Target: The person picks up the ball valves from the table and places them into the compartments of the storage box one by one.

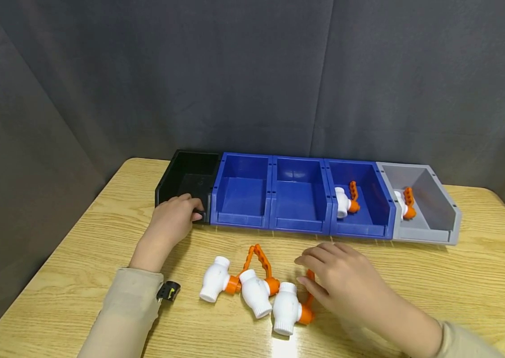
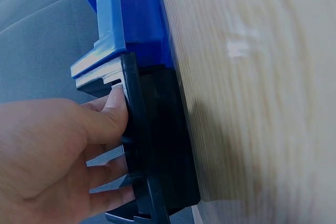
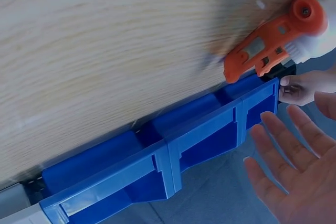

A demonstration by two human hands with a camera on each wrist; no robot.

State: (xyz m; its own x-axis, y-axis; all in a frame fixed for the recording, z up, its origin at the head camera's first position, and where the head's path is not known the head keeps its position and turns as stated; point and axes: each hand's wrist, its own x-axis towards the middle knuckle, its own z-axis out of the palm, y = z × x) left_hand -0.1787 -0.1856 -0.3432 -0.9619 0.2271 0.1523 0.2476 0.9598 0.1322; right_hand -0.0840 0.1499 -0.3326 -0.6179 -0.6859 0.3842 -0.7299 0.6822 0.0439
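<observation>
With two valves (image 1: 343,203) in bins (image 1: 361,230) and three loose valves (image 1: 255,294) left on the table (image 1: 95,278), the left hand (image 1: 172,219) grips the black bin (image 1: 198,161) while the right hand (image 1: 344,278) hovers empty, fingers relaxed.

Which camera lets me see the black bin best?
The head view: it shows inside the black bin, though the left hand covers part of its front. The left wrist view shows its front close up; the right wrist view shows just a dark bit.

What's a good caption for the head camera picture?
Left hand grips a black bin; right hand hovers near three white valves with orange handles.
</observation>
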